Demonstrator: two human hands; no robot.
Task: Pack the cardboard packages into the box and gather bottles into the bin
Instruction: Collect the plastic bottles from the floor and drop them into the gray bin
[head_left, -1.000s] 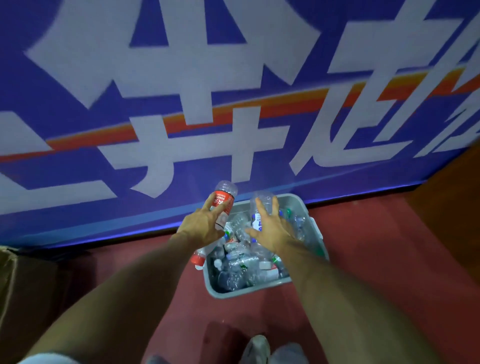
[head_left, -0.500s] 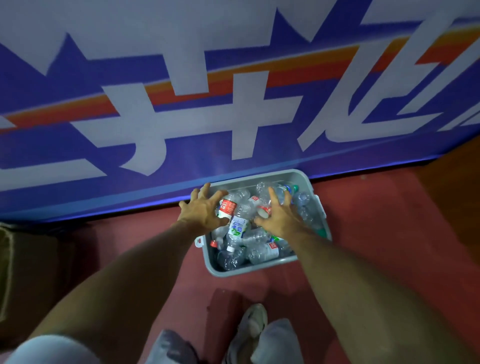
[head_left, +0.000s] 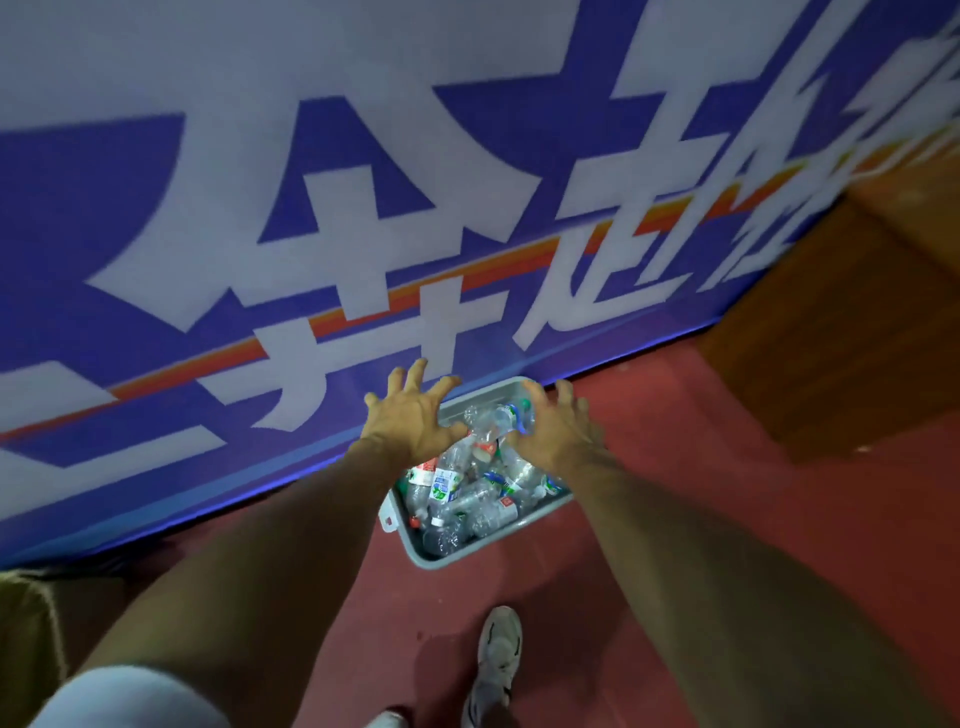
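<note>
A: Bottles (head_left: 467, 499), where do they lie?

B: Start at the feet. A pale shoe (head_left: 498, 654) with dark trim stands on the floor (head_left: 374, 597), which is dull red and matte. Just past the toe sits the bin (head_left: 431, 563). It is grey plastic, rectangular with rounded corners, and has a small lug on its left wall. The bottles are all inside it, heaped nearly to the rim. They are clear, thin-walled and crumpled, and lie crosswise. Their labels are red, white and green-blue, and a few caps are red or green.

A: And the hands?

B: Both hover over the far half of the bin, backs upward. The left hand (head_left: 410, 421) has its fingers fanned wide and grips nothing. The right hand (head_left: 556, 431) is spread too, its fingers a little bent. Its thumb lies close to the topmost bottle (head_left: 498, 415), a clear one with a green cap, but I cannot tell whether they touch.

A: What room is around it?

B: The bin's far corner stands near the foot of a banner (head_left: 208, 260). This is smooth and blue, with big white characters and an orange stripe. Red floor stretches along the bin's right and near sides. Farther right a brown wooden platform (head_left: 831, 338) rises with a straight edge, well apart from the bin.
</note>
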